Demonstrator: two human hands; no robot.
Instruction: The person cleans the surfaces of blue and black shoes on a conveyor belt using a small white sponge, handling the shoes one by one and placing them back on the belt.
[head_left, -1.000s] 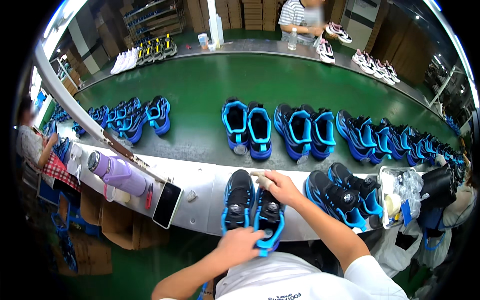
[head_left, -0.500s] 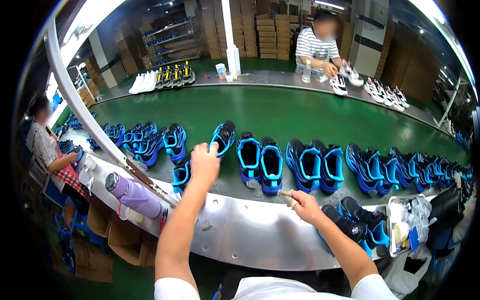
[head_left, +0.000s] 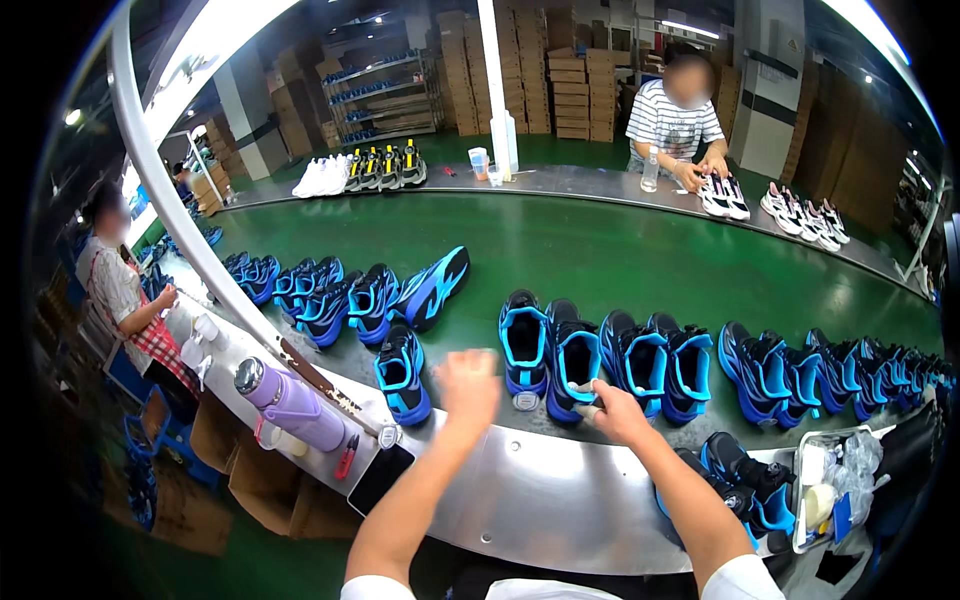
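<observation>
Here the person's right hand [head_left: 615,412], fingers pinched on a small pale object, touches the heel of a blue-and-black mesh sneaker [head_left: 577,372] lying lengthwise away on the green conveyor belt [head_left: 600,262], while the empty, loosely open left hand [head_left: 469,385] hovers just left.

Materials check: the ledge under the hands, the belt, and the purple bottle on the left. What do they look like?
Ledge: looks like bare sheet metal, brushed silver, with soft streaky reflections.
Belt: probably rubber or PVC, smooth green, with a dull sheen from the lights.
Purple bottle: matte lilac body, coated metal or plastic, hard to tell; its cap looks like shiny metal.
</observation>
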